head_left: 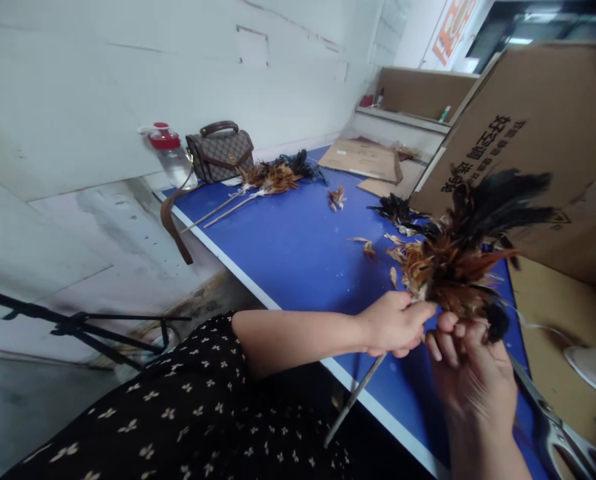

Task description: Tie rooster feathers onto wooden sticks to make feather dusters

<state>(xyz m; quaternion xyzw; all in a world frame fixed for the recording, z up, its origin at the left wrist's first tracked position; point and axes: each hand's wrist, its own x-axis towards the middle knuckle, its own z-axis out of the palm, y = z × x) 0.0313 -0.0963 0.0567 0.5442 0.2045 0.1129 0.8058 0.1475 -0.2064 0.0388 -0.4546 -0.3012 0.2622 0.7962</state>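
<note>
My left hand [395,323] is closed round the thin stick of a feather duster [453,267], just below its feathers. The head is brown and orange low down, with long black plumes at the top right. The bare stick [353,400] slants down past the table edge. Close against the feathers, my right hand [473,373] has its fingers pinched together, and a dark fuzzy tuft [498,323] shows by the thumb. What those fingertips grip is hidden. Scissors [553,420] lie beside my right wrist.
Loose feathers [365,247] and a black feather bunch [398,210] lie on the blue table [258,247]. Farther back are more feather dusters [273,179], a handbag [223,153] and a bottle [171,157]. A large carton [543,127] stands right; a tripod [78,323] stands left.
</note>
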